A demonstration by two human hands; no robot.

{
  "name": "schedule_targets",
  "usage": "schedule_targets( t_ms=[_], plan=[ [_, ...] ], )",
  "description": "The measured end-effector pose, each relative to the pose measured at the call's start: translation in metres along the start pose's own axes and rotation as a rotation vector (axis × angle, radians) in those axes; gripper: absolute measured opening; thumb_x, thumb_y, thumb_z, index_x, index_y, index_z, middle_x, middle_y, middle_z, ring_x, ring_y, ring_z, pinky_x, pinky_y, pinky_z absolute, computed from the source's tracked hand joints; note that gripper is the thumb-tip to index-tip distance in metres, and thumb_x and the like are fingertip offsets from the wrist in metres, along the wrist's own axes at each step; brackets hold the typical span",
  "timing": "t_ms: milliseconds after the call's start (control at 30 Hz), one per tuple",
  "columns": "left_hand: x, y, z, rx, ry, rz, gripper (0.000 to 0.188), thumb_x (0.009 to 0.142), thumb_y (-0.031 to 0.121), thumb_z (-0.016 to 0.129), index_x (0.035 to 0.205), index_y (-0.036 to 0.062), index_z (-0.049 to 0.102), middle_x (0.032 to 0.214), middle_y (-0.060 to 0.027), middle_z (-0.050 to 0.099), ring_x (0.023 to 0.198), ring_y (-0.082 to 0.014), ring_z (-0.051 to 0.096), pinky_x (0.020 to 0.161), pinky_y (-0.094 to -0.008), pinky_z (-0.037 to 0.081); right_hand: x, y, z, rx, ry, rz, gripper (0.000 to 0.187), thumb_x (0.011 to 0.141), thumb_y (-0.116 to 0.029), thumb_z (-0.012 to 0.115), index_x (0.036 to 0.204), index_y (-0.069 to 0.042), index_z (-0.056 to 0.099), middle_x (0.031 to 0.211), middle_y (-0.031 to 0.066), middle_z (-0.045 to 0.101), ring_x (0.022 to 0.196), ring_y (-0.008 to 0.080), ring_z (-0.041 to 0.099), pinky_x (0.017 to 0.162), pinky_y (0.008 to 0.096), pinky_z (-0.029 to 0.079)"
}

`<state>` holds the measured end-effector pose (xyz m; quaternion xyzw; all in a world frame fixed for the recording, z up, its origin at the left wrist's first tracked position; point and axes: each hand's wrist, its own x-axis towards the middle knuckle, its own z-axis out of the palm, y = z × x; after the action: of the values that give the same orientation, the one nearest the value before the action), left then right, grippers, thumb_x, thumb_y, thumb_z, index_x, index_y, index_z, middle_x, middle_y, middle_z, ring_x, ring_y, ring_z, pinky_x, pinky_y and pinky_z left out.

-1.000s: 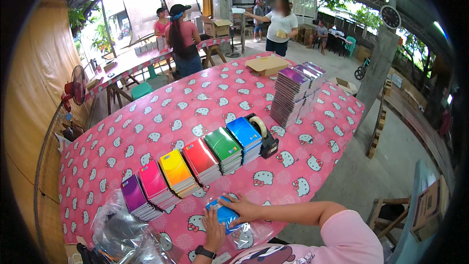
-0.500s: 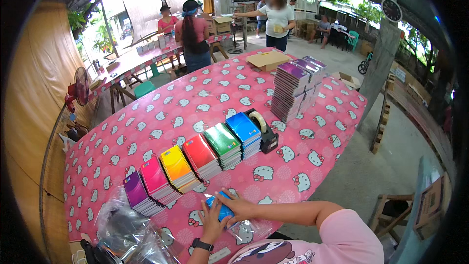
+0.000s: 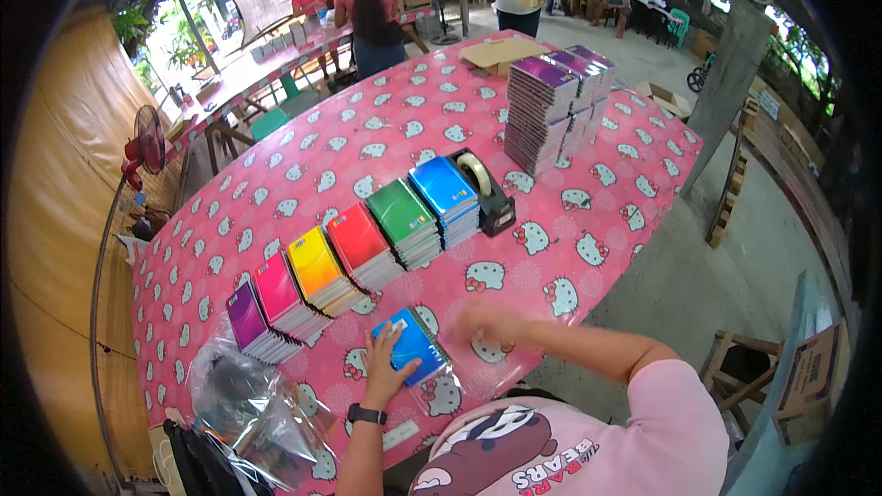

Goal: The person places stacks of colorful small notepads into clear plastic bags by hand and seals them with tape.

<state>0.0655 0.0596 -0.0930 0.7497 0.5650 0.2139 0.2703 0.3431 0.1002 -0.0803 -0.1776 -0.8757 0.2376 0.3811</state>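
A blue spiral notebook (image 3: 415,349) lies on the table in front of me, with clear plastic film (image 3: 443,384) showing at its near edge. My left hand (image 3: 382,367) rests flat on the notebook's left part, fingers spread and thumb apart. Off to the notebook's right and raised from it, my right hand (image 3: 489,323) is smeared by motion, so its fingers cannot be made out. Just beyond runs a row of notebook stacks: purple (image 3: 253,320), pink (image 3: 277,285), yellow (image 3: 317,262), red (image 3: 360,237), green (image 3: 401,213) and blue (image 3: 444,186).
A black tape dispenser (image 3: 496,207) stands beside the blue stack. Clear plastic bags (image 3: 253,404) are heaped at the near left. Tall stacks of wrapped notebooks (image 3: 542,115) and a cardboard piece (image 3: 501,53) occupy the far end. Several people are around another table (image 3: 234,92).
My right hand has lifted off the notebook and moved right, uncovering more of it. My left hand stays on it. The head view has tilted downward.
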Motion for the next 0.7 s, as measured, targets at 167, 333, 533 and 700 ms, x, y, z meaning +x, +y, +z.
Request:
schedule_targets(
  t_ms=[167, 333, 533, 700],
  plan=[
    [-0.005, -0.005, -0.002, -0.042, 0.011, -0.024, 0.077, 0.064, 0.040, 0.073, 0.132, 0.0233, 0.041, 0.142, -0.0024, 0.029, 0.133, -0.0399, 0.012, 0.098, -0.0668, 0.010, 0.021, 0.104, -0.123, -0.376, 0.767, 0.759, 0.035, 0.074, -0.016, 0.063, 0.104, 0.000, 0.053, 0.083, 0.0123, 0.061, 0.072, 0.0232, 0.058, 0.065, 0.0343, 0.045],
    [0.005, 0.000, -0.002, -0.070, -0.011, 0.026, 0.077, 0.065, 0.040, 0.072, 0.133, 0.0229, 0.040, 0.143, -0.0027, 0.028, 0.133, -0.0405, 0.014, 0.098, -0.0672, 0.009, 0.000, 0.202, -0.140, -0.188, 0.703, 1.045, 0.052, 0.073, -0.015, 0.068, 0.115, 0.003, 0.044, 0.081, 0.0114, 0.063, 0.068, 0.0185, 0.059, 0.065, 0.0300, 0.045],
    [-0.001, -0.008, 0.000, -0.066, 0.024, 0.021, 0.076, 0.066, 0.039, 0.072, 0.133, 0.0234, 0.039, 0.143, -0.0026, 0.028, 0.132, -0.0409, 0.015, 0.097, -0.0678, 0.011, 0.024, 0.140, -0.139, 0.214, 0.818, 0.732, 0.050, 0.066, -0.008, 0.072, 0.109, 0.002, 0.048, 0.079, 0.0082, 0.062, 0.066, 0.0117, 0.057, 0.057, 0.0247, 0.044],
    [-0.001, -0.004, -0.002, -0.042, 0.014, 0.006, 0.076, 0.066, 0.040, 0.072, 0.133, 0.0255, 0.039, 0.144, -0.0018, 0.028, 0.132, -0.0408, 0.014, 0.096, -0.0683, 0.011, -0.025, 0.133, -0.119, 0.406, 0.836, 1.073, 0.042, 0.068, -0.005, 0.070, 0.105, 0.001, 0.050, 0.076, 0.0088, 0.063, 0.065, 0.0139, 0.058, 0.053, 0.0259, 0.044]
  ],
)
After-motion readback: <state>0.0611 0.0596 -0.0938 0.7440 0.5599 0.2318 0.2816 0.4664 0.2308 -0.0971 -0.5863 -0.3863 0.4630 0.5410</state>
